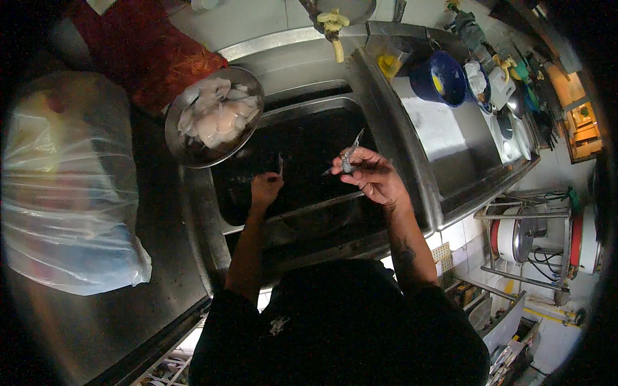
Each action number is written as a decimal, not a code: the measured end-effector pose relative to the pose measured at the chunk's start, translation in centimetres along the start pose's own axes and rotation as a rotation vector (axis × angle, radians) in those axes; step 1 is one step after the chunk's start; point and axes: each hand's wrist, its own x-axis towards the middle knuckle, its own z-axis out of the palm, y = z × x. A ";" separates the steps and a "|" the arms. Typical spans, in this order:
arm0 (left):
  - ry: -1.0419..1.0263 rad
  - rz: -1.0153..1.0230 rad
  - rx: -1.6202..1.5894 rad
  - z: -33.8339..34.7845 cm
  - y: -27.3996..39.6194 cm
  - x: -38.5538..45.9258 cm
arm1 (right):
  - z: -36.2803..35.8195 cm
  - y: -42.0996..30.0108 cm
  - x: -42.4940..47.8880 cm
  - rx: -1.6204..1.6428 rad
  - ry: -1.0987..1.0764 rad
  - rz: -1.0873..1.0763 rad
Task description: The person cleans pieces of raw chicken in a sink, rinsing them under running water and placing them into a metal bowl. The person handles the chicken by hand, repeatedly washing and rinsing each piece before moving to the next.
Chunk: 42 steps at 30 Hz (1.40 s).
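My right hand [374,176] is over the right side of a dark, wet-looking tray [294,108] in the steel sink, palm partly up. Its fingers pinch a small greyish, wet scrap [348,161] with a thin pointed tip, perhaps squid or fish; its exact kind is unclear. Over the tray's left part, my left hand [266,188] has thumb and fingertips closed on a thin pale strip [280,165]. At the sink's upper left corner rests a round metal bowl [215,164] filled with pale, cleaned-looking squid pieces [217,116]. The tray's contents are too dark to tell.
A full translucent plastic bag [72,188] lies on the left steel counter [159,289], with a red mesh sack [145,53] behind. A yellow-handled tap [334,24] overhangs the sink's back. Rightward are a blue bucket [446,79], a jug with yellow liquid [390,60] and white dishes [509,137].
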 end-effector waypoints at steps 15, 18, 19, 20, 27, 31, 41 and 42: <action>-0.029 -0.027 -0.167 1.1 -2.0 -0.9 | 4.8 -0.9 -1.7 0.066 -0.156 0.072; -0.030 -0.021 -0.072 0.8 -1.8 -0.3 | 4.4 -0.6 -2.2 0.077 -0.141 0.122; -0.022 0.011 -0.072 0.7 -1.9 -0.4 | 4.2 -0.4 -2.4 0.066 -0.134 0.136; -0.013 0.044 -0.071 0.6 -1.9 -0.5 | 4.0 -0.2 -2.6 0.056 -0.127 0.150; -0.058 -0.200 -0.133 2.8 -3.2 1.0 | -1.2 6.4 -2.6 -1.331 -0.285 0.392; -0.123 -0.140 0.221 3.0 0.4 1.9 | -3.4 9.5 -2.8 -1.604 -0.137 0.319; -0.227 0.101 0.020 8.6 5.1 1.7 | -14.5 11.2 5.6 -1.595 0.373 0.028; -0.133 0.065 -0.063 8.7 6.2 1.5 | -14.5 11.2 6.0 -1.423 0.299 -0.150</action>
